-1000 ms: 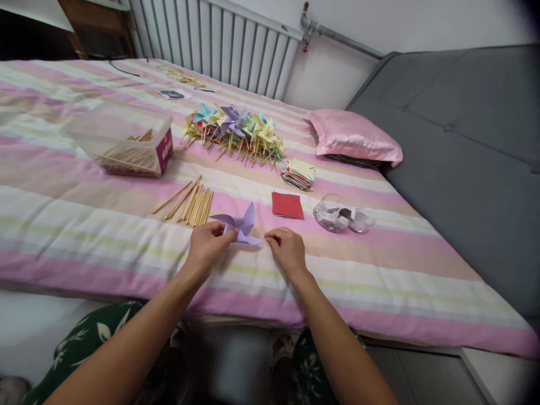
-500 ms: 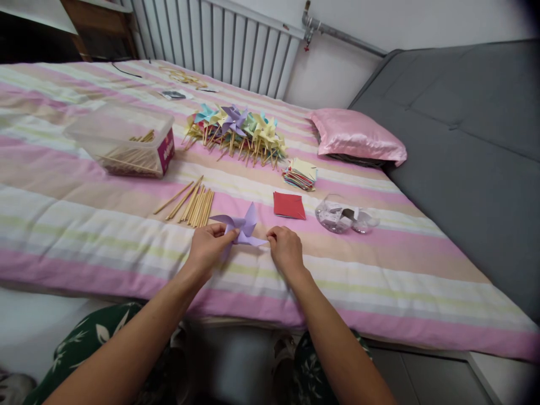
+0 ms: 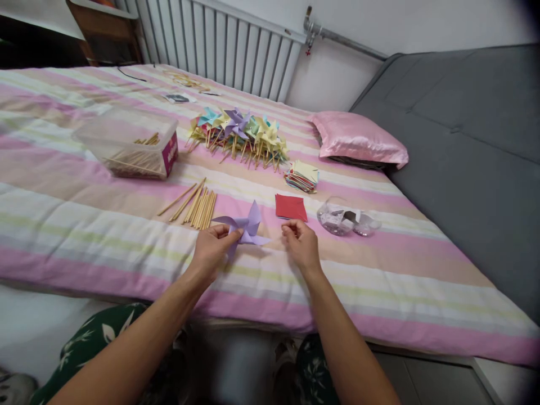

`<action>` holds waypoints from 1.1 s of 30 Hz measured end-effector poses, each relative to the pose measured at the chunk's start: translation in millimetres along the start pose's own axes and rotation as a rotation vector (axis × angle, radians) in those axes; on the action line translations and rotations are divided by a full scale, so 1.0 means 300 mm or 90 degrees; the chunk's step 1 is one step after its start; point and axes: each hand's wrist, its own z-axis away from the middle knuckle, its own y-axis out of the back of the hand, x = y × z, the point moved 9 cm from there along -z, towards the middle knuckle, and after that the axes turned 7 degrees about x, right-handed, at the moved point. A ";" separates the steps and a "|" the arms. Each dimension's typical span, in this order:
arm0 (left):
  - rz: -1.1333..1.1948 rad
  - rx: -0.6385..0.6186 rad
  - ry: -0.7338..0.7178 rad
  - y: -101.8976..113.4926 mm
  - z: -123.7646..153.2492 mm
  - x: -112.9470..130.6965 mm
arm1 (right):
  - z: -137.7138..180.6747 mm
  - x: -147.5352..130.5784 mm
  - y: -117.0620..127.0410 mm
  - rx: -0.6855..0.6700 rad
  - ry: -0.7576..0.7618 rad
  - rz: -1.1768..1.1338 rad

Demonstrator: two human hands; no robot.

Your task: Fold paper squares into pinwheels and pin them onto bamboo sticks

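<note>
My left hand pinches a folded purple paper pinwheel just above the striped bedspread. My right hand hovers a little right of the pinwheel, apart from it, fingers curled with thumb and forefinger close together; nothing shows between them. A red paper square lies just beyond my right hand. A row of loose wooden sticks lies left of the pinwheel.
A heap of finished pinwheels on sticks lies farther back. A clear plastic box with sticks is at the left. A stack of coloured paper, a clear bag of small parts, a pink pillow, and a grey sofa.
My right hand has let go of the pinwheel's right tip and drawn away to the right, toward the red square. My left hand keeps holding the pinwheel.
</note>
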 end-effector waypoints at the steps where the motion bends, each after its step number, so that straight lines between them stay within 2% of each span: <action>1: -0.003 0.007 -0.014 0.001 0.001 0.004 | 0.004 -0.016 0.008 0.003 -0.009 -0.071; 3: -0.016 0.024 -0.042 0.002 0.006 0.014 | 0.026 -0.069 0.014 -0.001 -0.002 -0.176; 6: -0.051 0.031 -0.075 -0.009 0.022 0.029 | 0.087 -0.174 -0.009 -0.044 0.057 -0.226; 8: -0.069 0.021 -0.087 -0.025 0.033 0.033 | 0.132 -0.234 -0.039 -0.090 0.114 -0.184; 11: -0.064 0.002 -0.089 -0.049 0.048 0.030 | 0.168 -0.278 -0.057 -0.090 0.191 -0.077; 14: -0.041 -0.021 -0.079 -0.071 0.058 0.019 | 0.171 -0.276 -0.050 -0.050 0.221 -0.003; 19: 0.012 -0.073 -0.032 -0.095 0.068 -0.002 | 0.160 -0.243 -0.021 0.028 0.200 0.057; 27: 0.061 -0.139 0.026 -0.106 0.081 -0.002 | 0.148 -0.197 -0.024 0.014 0.114 -0.060; 33: 0.065 -0.146 0.064 -0.107 0.085 -0.018 | 0.149 -0.186 -0.025 0.020 0.077 -0.100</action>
